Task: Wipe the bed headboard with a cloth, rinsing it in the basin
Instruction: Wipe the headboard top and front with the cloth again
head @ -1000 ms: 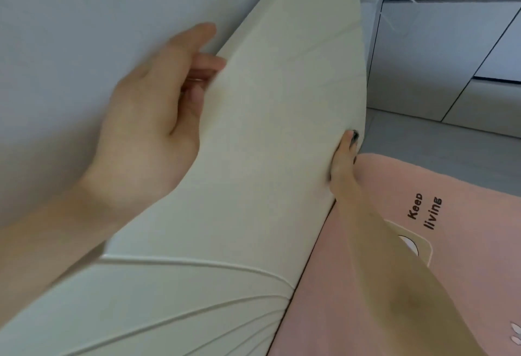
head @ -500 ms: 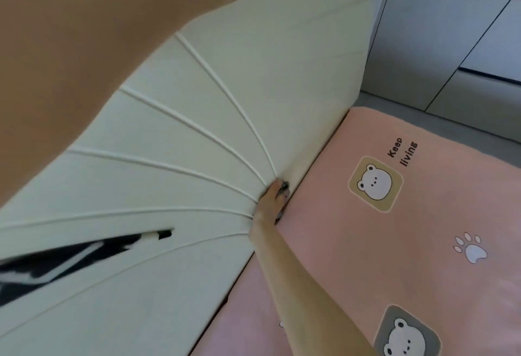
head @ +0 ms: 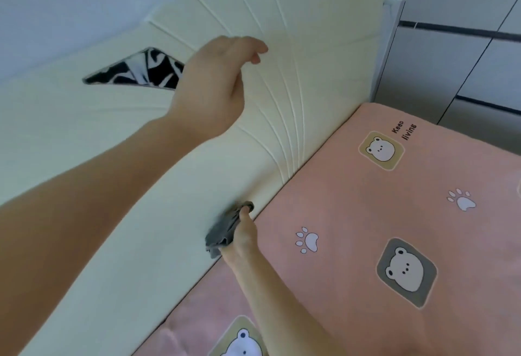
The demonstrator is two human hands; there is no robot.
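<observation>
The cream padded headboard (head: 296, 45) with fan-shaped seams fills the upper left. My right hand (head: 244, 233) presses a grey cloth (head: 224, 231) against the headboard's lower edge, just where it meets the mattress. My left hand (head: 217, 84) hovers in front of the headboard's upper part, fingers loosely curled and holding nothing. A black-and-white patterned inset (head: 141, 70) shows on the headboard behind my left wrist. No basin is in view.
A pink bedsheet (head: 394, 214) with bear and paw prints covers the mattress at the right. Grey-white cabinet fronts (head: 456, 53) stand past the headboard's right end. A pale wall (head: 70, 3) rises behind the headboard.
My right hand with the cloth has slid along the headboard's base toward me. My left hand has come off the headboard's top edge and now hangs in front of it. The view has pulled back.
</observation>
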